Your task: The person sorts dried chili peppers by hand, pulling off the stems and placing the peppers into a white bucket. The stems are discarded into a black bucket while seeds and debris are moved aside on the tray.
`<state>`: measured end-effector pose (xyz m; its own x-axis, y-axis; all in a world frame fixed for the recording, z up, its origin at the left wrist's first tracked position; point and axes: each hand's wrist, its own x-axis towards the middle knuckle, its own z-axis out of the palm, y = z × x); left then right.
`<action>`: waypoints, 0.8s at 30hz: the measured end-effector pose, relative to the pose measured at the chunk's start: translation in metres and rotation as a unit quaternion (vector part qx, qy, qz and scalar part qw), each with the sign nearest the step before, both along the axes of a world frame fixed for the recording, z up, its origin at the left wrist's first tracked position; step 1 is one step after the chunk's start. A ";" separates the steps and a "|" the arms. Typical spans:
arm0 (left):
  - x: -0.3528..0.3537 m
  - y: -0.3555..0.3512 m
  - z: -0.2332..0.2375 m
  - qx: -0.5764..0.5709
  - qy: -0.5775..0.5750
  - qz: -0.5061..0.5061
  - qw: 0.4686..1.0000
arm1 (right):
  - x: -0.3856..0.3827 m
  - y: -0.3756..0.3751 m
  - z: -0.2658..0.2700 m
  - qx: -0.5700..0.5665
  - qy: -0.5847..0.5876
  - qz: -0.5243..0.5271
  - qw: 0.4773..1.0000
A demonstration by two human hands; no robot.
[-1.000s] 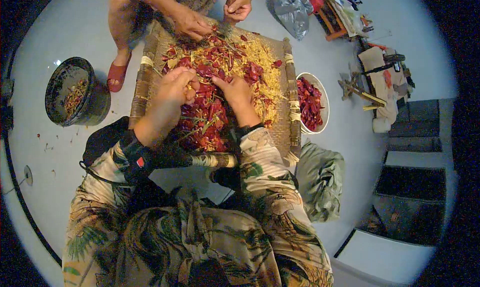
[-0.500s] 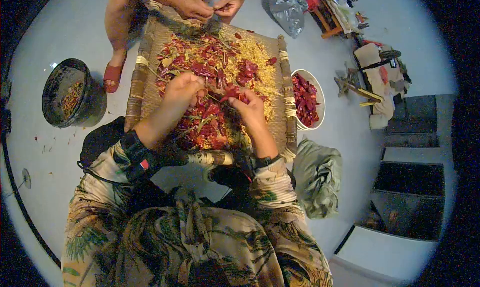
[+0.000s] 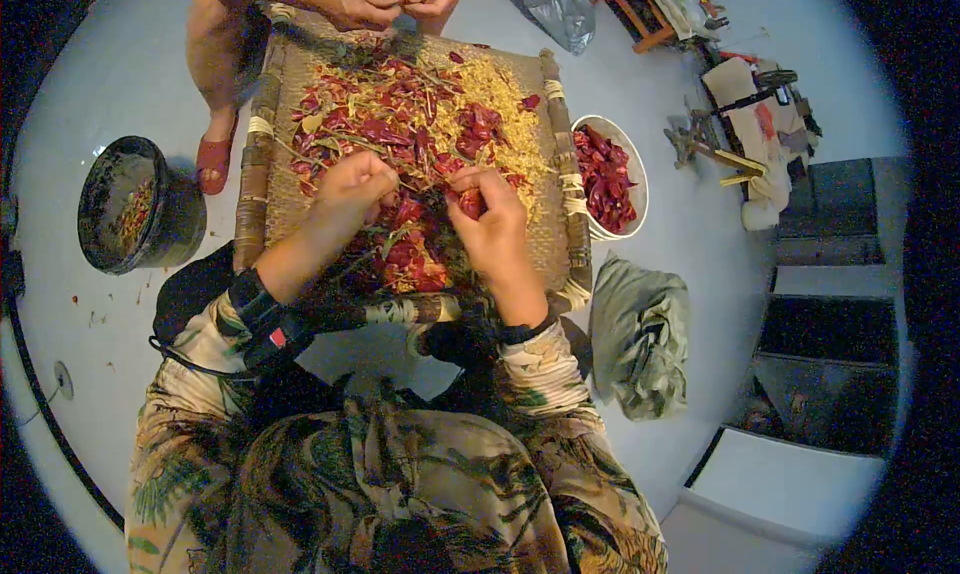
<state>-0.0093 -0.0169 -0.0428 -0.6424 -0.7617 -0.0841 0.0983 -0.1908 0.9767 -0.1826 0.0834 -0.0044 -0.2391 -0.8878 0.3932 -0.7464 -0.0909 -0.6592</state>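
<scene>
Dried red chilies point(image 3: 415, 259) and yellow seeds point(image 3: 510, 89) are spread over a woven tray point(image 3: 285, 189) with a wooden frame. Above the near half of the tray, my left hand point(image 3: 350, 194) is closed in a pinch; what is between its fingertips is too small to make out. To its right, my right hand point(image 3: 492, 224) has thumb and fingers closed around a red chili piece point(image 3: 470, 203). The hands are a short gap apart. Thin dry stems lie among the chilies between and below them.
Across the tray, another person's hands point(image 3: 395, 2) meet at the fingertips. A white bucket of red chilies point(image 3: 605, 179) stands right of the tray, a black bucket point(image 3: 185, 209) with scraps on the left. A greenish sack point(image 3: 640, 339) lies on the floor at right.
My hands have moved apart; in the earlier frame they met around a red chili and stem. The whole view has shifted slightly, with the tray now a little further left.
</scene>
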 end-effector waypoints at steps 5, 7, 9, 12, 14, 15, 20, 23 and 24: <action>-0.005 0.006 0.000 -0.009 0.014 -0.024 1.000 | 0.004 0.002 0.000 -0.001 0.020 0.013 1.000; -0.005 0.009 0.005 -0.017 0.011 -0.041 0.999 | 0.006 0.003 0.002 0.000 -0.006 0.020 1.000; -0.003 0.011 0.013 -0.016 -0.013 -0.068 0.997 | 0.009 0.003 0.005 0.010 -0.079 0.036 0.996; -0.003 0.018 0.025 0.005 0.022 -0.083 0.996 | 0.012 0.002 0.010 0.068 -0.256 0.057 0.962; -0.003 0.017 0.022 -0.003 0.032 -0.083 0.996 | 0.008 0.003 0.007 0.147 -0.373 0.049 0.915; -0.004 0.014 0.018 -0.021 0.019 -0.082 0.996 | 0.007 0.003 0.005 0.148 -0.410 0.052 0.898; -0.005 0.011 0.011 -0.035 0.009 -0.062 0.997 | 0.002 0.000 0.008 0.171 -0.580 0.058 0.794; -0.006 0.009 0.005 -0.010 0.018 -0.037 0.999 | -0.009 0.001 0.001 0.141 -0.678 0.089 0.716; -0.005 0.007 0.005 0.000 0.006 -0.028 1.000 | -0.013 0.002 0.000 0.139 -0.695 0.098 0.699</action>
<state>-0.0141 -0.0099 -0.0382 -0.6848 -0.7247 -0.0766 0.0990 -0.1967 0.9755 -0.1955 0.0851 -0.0047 -0.0813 -0.9532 -0.2911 0.6404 0.1738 -0.7481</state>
